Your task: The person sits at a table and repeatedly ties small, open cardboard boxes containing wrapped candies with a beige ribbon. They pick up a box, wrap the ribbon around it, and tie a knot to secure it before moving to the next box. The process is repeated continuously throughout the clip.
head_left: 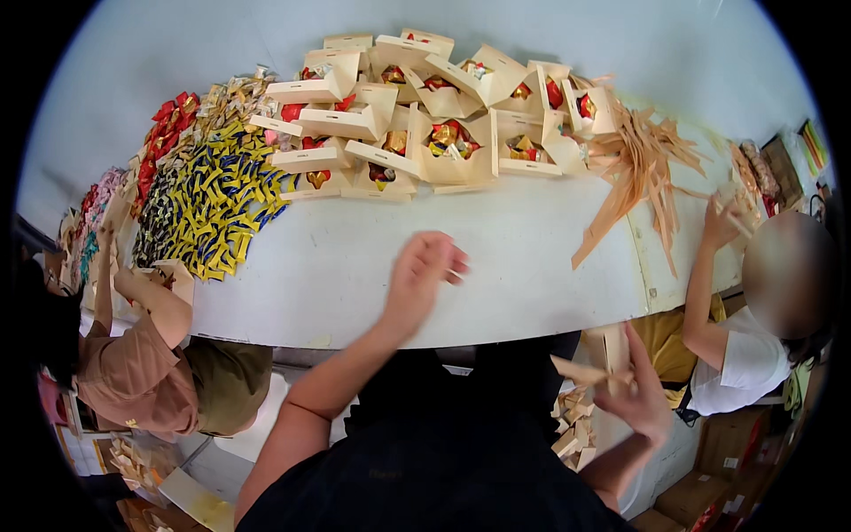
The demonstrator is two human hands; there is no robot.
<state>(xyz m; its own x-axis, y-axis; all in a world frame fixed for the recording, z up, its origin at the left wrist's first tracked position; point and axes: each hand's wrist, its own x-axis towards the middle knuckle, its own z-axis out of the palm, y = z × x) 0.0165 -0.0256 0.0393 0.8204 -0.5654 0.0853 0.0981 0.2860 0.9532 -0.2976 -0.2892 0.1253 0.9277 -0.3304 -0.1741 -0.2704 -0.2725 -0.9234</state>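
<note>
Box (609, 344) points its long axis toward the table (514, 275).

Head-worn, the fisheye camera looks down past the torso (443, 461) and forward over the table (523, 275), at close range, the left hand (427, 262) about mid-frame, the right hand (640, 403) lower right; black corners surround its round view.
</note>
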